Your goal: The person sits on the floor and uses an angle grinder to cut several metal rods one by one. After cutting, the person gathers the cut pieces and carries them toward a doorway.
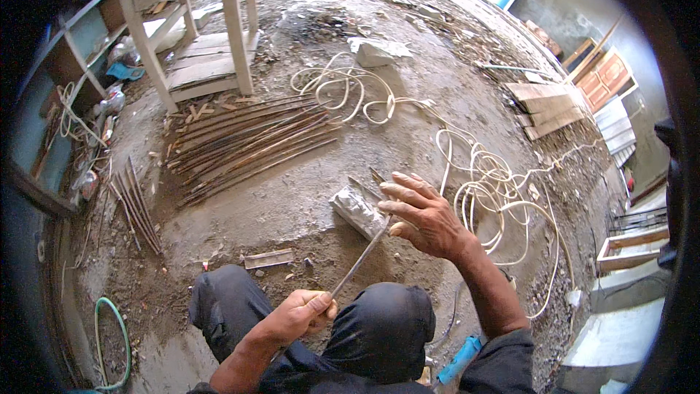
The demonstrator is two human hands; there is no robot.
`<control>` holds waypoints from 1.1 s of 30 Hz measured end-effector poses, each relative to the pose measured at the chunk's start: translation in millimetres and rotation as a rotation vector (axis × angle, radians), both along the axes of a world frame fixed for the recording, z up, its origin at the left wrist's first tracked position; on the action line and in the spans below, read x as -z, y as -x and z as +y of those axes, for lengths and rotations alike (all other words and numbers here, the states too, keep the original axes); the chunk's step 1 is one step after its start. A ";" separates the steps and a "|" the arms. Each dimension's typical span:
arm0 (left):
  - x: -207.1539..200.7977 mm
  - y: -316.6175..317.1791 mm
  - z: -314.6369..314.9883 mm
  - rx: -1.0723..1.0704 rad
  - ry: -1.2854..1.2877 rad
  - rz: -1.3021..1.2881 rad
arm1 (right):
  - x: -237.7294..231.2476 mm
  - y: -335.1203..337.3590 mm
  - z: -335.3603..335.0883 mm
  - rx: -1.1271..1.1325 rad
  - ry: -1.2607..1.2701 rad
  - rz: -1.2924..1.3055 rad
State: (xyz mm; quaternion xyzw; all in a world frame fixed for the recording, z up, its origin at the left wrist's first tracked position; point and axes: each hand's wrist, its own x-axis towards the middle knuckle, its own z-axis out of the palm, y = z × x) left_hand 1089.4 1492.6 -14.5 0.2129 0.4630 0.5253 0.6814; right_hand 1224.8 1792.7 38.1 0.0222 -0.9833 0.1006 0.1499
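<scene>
A thin grey metal rod (362,257) slants up from between my knees, and my left hand (310,311) is closed around its lower part. My right hand (423,215) is at the rod's far end with fingers stretched out and slightly apart. The rod's tip passes close to that thumb; whether they touch I cannot tell. Just beyond and left of the right hand lies a pale grey block (355,209) on the ground. Short dark prongs (364,188) show at its far side, partly hidden behind my fingers.
Rusty rods (248,146) lie bundled ahead on the left, with several shorter rods (136,208) nearby. A tangled white cable (481,182) spreads across the right. A wooden stand (211,69) rises at the far left. A blue object (461,359) lies beside my right arm.
</scene>
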 end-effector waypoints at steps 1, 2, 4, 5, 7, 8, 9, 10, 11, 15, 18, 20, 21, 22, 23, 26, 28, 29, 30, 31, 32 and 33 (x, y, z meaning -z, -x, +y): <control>-0.9 0.8 1.4 0.047 0.027 -0.070 | -3.3 -2.9 2.7 -0.022 0.061 -0.039; -2.3 2.6 2.5 0.092 0.053 -0.139 | -5.4 -5.2 4.7 -0.047 0.101 -0.087; -3.9 4.1 6.5 0.144 0.143 -0.143 | -5.9 -8.7 5.9 -0.047 0.186 -0.174; -2.3 4.2 12.3 0.124 0.084 -0.083 | -4.8 -9.9 6.2 -0.036 0.206 -0.227; 3.6 -3.1 21.8 0.057 0.044 0.021 | 1.1 -10.9 6.6 -0.030 0.238 -0.344; 9.7 -6.9 30.8 0.013 0.028 0.071 | 6.6 -10.5 5.8 0.005 0.345 -0.346; 17.3 -8.2 39.4 -0.004 0.014 0.234 | 13.9 -7.6 6.5 0.038 0.311 -0.376; 25.8 -9.4 46.9 -0.018 -0.013 0.377 | 22.6 -5.7 7.6 0.080 0.268 -0.424; 33.7 -10.8 48.2 -0.003 0.013 0.540 | 33.3 -4.0 8.6 0.112 0.214 -0.462; 56.7 10.4 33.7 0.051 0.281 0.259 | 98.9 -1.1 5.4 0.252 0.192 -0.414; 48.8 22.2 -14.9 0.211 0.270 0.252 | 152.5 -16.0 9.4 0.342 0.202 -0.365; 33.6 30.9 -48.7 0.216 0.476 0.285 | 181.8 -35.7 12.4 0.470 0.224 -0.349; 26.0 37.3 -60.4 0.218 0.501 0.346 | 193.0 -46.8 13.2 0.497 0.233 -0.300; 17.6 44.6 -71.0 0.221 0.550 0.410 | 202.4 -56.2 13.0 0.531 0.226 -0.277; 9.9 50.3 -78.6 0.213 0.584 0.472 | 209.5 -63.4 14.0 0.560 0.215 -0.253; -10.9 55.9 -91.2 0.251 0.196 1.254 | 217.7 -80.7 21.9 0.779 0.099 -0.006; -20.4 52.5 -91.4 0.164 0.314 1.314 | 214.9 -90.9 26.9 0.962 -0.326 0.246; -23.5 50.0 -88.3 0.127 0.390 1.356 | 213.2 -93.4 24.6 1.119 -0.144 0.286; -22.6 42.0 -81.9 0.070 0.319 1.459 | 211.1 -93.8 20.1 1.265 0.044 0.328; -19.7 35.8 -71.6 0.027 0.254 1.521 | 208.3 -92.4 14.5 1.363 0.165 0.419; -16.3 30.1 -58.2 -0.022 0.187 1.582 | 204.3 -89.2 8.3 1.443 0.708 0.174; -14.7 25.2 -43.6 -0.046 0.168 1.639 | 202.1 -83.3 -9.0 1.148 1.110 0.152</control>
